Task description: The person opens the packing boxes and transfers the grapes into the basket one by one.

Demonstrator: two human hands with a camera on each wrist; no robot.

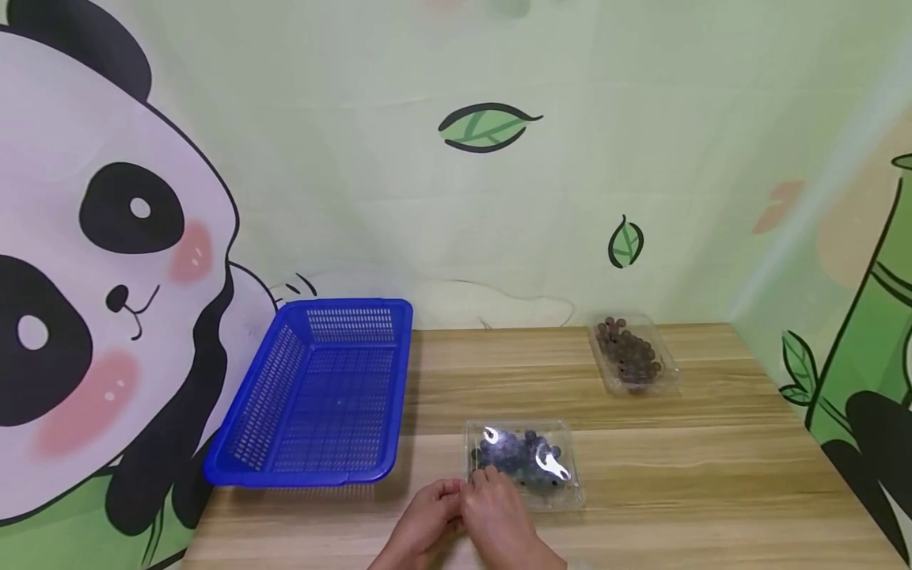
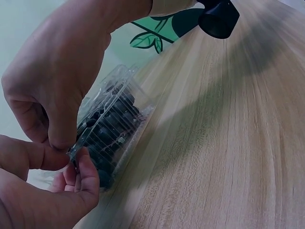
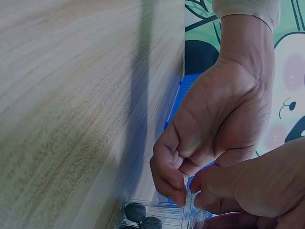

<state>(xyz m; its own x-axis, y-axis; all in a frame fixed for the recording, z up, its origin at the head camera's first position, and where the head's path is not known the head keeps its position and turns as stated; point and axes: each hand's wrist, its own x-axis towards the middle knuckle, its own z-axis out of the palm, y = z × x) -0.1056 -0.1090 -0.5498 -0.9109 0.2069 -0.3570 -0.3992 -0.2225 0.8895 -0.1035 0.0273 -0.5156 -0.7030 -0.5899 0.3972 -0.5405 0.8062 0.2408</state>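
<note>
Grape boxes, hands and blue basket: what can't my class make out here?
Head view: near left corner of the near clear box, behind the right hand.
Head view: some dark grapes, under glare.
Head view: exact count of reddish grapes, too small.
Right wrist view: much of the near clear box, cut off by the bottom edge.
Right wrist view: much of the blue basket, behind the left hand.

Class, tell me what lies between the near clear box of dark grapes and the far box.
The head view shows only bare wooden tabletop between the near box and the far box.
</note>
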